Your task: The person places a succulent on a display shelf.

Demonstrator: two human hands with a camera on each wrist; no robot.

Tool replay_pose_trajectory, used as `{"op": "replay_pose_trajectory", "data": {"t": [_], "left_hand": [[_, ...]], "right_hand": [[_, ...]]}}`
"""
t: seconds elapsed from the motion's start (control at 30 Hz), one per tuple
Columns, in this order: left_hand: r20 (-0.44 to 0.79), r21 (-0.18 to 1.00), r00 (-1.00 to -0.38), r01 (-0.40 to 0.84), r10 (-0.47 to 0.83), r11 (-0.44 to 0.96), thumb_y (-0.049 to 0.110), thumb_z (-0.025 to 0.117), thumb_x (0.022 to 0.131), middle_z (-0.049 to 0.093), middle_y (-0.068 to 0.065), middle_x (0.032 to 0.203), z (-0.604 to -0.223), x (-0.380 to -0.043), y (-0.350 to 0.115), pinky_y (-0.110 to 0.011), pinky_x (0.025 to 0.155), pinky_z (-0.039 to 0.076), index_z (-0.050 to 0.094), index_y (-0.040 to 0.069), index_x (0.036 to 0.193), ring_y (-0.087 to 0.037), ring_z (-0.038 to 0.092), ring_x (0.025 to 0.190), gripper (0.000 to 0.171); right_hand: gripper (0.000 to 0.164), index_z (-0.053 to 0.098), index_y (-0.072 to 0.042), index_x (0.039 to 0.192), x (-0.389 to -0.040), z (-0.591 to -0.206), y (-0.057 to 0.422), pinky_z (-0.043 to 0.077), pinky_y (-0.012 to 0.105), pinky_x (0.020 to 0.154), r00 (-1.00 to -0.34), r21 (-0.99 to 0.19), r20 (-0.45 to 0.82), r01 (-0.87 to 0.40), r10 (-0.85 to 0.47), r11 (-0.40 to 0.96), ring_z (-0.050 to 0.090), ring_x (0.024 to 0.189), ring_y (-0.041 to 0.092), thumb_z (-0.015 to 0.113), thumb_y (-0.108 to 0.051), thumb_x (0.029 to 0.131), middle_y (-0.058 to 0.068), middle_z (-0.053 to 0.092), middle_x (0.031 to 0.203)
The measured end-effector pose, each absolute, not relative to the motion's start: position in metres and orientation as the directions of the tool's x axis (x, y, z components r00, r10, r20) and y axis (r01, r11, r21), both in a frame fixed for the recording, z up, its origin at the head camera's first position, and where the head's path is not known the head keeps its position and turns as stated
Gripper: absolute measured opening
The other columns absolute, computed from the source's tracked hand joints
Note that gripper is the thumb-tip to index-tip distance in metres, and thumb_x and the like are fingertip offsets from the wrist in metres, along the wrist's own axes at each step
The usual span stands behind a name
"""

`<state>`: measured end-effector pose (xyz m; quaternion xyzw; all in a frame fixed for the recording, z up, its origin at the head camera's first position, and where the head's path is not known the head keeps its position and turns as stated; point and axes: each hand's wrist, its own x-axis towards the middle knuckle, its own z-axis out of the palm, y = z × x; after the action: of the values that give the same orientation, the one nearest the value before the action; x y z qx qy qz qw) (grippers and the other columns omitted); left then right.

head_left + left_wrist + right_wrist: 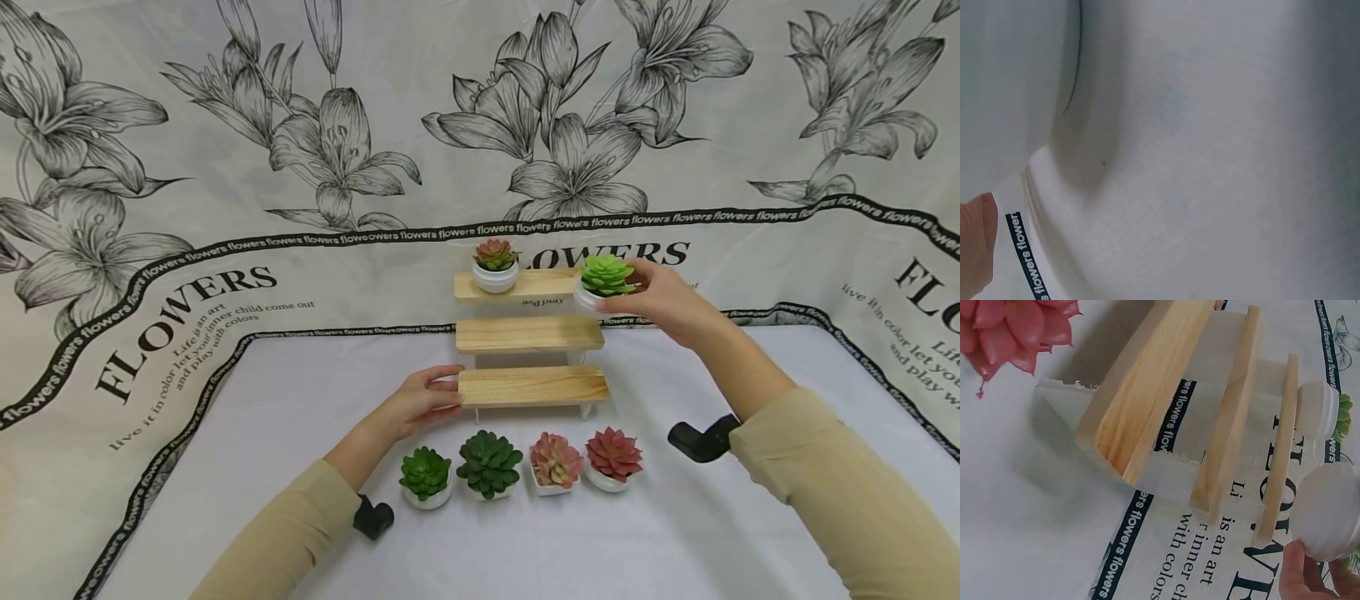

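Note:
A tiered stand (pixel 528 335) with three wooden steps stands in the middle of the head view. At the left end of its lowest step, my left hand (pixel 416 402) grips the edge. My right hand (pixel 663 297) holds a bright green potted succulent (pixel 606 275) by its white pot, at the right end of the top step. In the right wrist view, fingertips (pixel 1294 565) press against that round white pot (pixel 1325 512). A reddish-green potted succulent (pixel 495 265) sits on the top step's left side. The left wrist view shows mostly white cloth and one fingertip (pixel 979 244).
In front of the stand, a row holds a green succulent (pixel 425 475), a dark green one (pixel 490 462), a pink one (pixel 556 461) and a red one (pixel 614 457), all in white pots. Flower-printed cloth (pixel 360 275) rises behind the white tabletop (pixel 300 400).

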<state>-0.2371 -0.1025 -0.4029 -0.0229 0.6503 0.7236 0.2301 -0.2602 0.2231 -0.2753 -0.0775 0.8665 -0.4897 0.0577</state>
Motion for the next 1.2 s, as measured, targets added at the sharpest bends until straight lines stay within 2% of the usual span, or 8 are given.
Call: {"op": "replay_pose_trajectory", "data": {"t": [0.17, 0.4, 0.67, 0.83, 1.03, 1.2], "left_hand": [[-0.336, 0.929, -0.893, -0.366, 0.301, -0.049, -0.011, 0.056, 0.087, 0.049, -0.023, 0.127, -0.402, -0.236, -0.102, -0.040, 0.093, 0.048, 0.042, 0.001, 0.138, -0.018, 0.059, 0.092, 0.054], [-0.347, 0.924, -0.890, -0.378, 0.295, -0.053, -0.011, 0.057, 0.086, 0.051, -0.022, 0.127, -0.402, -0.237, -0.100, -0.037, 0.089, 0.051, 0.043, 0.003, 0.138, -0.018, 0.060, 0.092, 0.055], [-0.336, 0.932, -0.897, -0.361, 0.289, -0.036, -0.011, 0.057, 0.086, 0.052, -0.019, 0.121, -0.402, -0.238, -0.102, -0.034, 0.085, 0.053, 0.044, 0.003, 0.137, -0.017, 0.060, 0.088, 0.054], [-0.330, 0.935, -0.895, -0.354, 0.300, -0.029, -0.010, 0.057, 0.086, 0.051, -0.019, 0.122, -0.404, -0.238, -0.103, -0.034, 0.085, 0.053, 0.044, 0.002, 0.137, -0.017, 0.059, 0.088, 0.054], [-0.331, 0.934, -0.896, -0.356, 0.297, -0.031, -0.010, 0.058, 0.086, 0.050, -0.020, 0.123, -0.406, -0.239, -0.102, -0.034, 0.084, 0.053, 0.045, 0.003, 0.136, -0.018, 0.059, 0.089, 0.054], [-0.330, 0.933, -0.894, -0.358, 0.302, -0.039, -0.010, 0.057, 0.086, 0.050, -0.022, 0.126, -0.405, -0.239, -0.104, -0.034, 0.084, 0.053, 0.043, 0.002, 0.137, -0.018, 0.059, 0.091, 0.054]], "right_hand": [[0.071, 0.034, 0.001, 0.138, -0.268, -0.273, 0.212, 0.039, 0.046, 0.096, -0.983, -0.870, -0.006, -0.085, -0.183, 0.486, 0.041, 0.112, 0.030, 0.072, -0.019, 0.082, 0.021, 0.039, 0.127], [0.086, 0.019, -0.003, 0.148, -0.280, -0.270, 0.199, 0.037, 0.050, 0.101, -0.991, -0.877, -0.035, -0.031, -0.130, 0.480, 0.039, 0.118, 0.036, 0.071, -0.019, 0.082, 0.025, 0.032, 0.137], [0.084, 0.021, -0.002, 0.147, -0.290, -0.269, 0.182, 0.036, 0.048, 0.103, -0.992, -0.909, -0.039, -0.014, -0.118, 0.416, 0.035, 0.124, 0.035, 0.071, -0.015, 0.081, 0.024, 0.028, 0.142], [0.080, 0.023, -0.002, 0.146, -0.295, -0.270, 0.176, 0.040, 0.046, 0.100, -0.994, -0.925, -0.030, -0.014, -0.109, 0.380, 0.037, 0.122, 0.034, 0.070, -0.011, 0.082, 0.024, 0.028, 0.141], [0.082, 0.020, 0.000, 0.147, -0.301, -0.274, 0.170, 0.042, 0.044, 0.099, -0.996, -0.934, -0.038, 0.006, -0.083, 0.357, 0.038, 0.123, 0.034, 0.069, -0.007, 0.082, 0.024, 0.030, 0.139], [0.086, 0.015, -0.002, 0.148, -0.304, -0.272, 0.165, 0.039, 0.044, 0.102, -0.995, -0.935, -0.066, 0.037, -0.069, 0.352, 0.035, 0.128, 0.035, 0.069, -0.007, 0.082, 0.024, 0.025, 0.145]]}}
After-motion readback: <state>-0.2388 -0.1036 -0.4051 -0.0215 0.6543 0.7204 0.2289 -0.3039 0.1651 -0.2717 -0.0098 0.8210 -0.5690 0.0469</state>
